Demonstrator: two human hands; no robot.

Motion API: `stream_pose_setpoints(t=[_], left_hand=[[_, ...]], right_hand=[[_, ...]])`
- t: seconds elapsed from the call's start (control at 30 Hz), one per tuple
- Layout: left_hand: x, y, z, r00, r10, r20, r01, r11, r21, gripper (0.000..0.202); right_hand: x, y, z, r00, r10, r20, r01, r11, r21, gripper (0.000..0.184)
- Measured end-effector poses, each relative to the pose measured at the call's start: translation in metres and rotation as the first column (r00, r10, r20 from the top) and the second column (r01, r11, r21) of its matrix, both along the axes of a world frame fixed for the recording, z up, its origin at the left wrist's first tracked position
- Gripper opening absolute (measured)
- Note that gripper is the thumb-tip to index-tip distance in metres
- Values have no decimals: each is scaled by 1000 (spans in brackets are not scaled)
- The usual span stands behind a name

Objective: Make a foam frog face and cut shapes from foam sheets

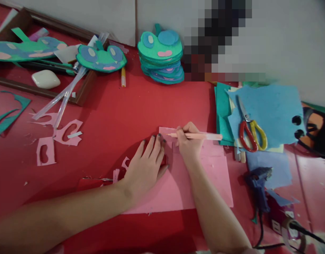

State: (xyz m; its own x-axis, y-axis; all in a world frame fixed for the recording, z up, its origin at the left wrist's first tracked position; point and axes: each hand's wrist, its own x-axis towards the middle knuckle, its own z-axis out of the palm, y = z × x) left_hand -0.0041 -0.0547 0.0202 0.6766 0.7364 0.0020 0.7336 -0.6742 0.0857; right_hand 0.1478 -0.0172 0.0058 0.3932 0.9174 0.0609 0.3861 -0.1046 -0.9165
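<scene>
A marker pen (199, 136) with a pale pink body lies across the fingers of my right hand (188, 141), which grips it, its tip pointing left. The tip is close to the upper edge of a pink felt sheet (204, 187); whether it touches cannot be made out. My left hand (148, 160) lies flat with fingers stretched on the sheet's left part, its fingertips near the pen tip. A smaller pink piece (164, 132) is under the pen tip. Pink scraps (116, 175) lie beside my left wrist.
Scissors (248, 127) rest on blue felt (278, 109) at the right, above a glue gun (260, 187) with a cord. Green felt faces (161, 53) are stacked at the back. A wooden frame (84, 90) holds glue sticks (63, 102). Pink cut-outs (46, 151) lie left.
</scene>
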Motion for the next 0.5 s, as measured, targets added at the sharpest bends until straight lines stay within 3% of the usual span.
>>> stream_pose_setpoints(t=[0.2,0.37,0.5], left_hand=[[-1,-1,-2,1000,-1,5,1,1000,9,52],[0,0,0,1000,5,4,-5,1000,-10,52],[0,0,-1,1000,6,5,-6,1000,-16,51]], right_hand=[[3,0,2,995,-37,-91,39,999,18,31],[0,0,3,999,48,3,-48,999,-5,33],[1,-2,1,998,13,60,-14,1000,18,31]])
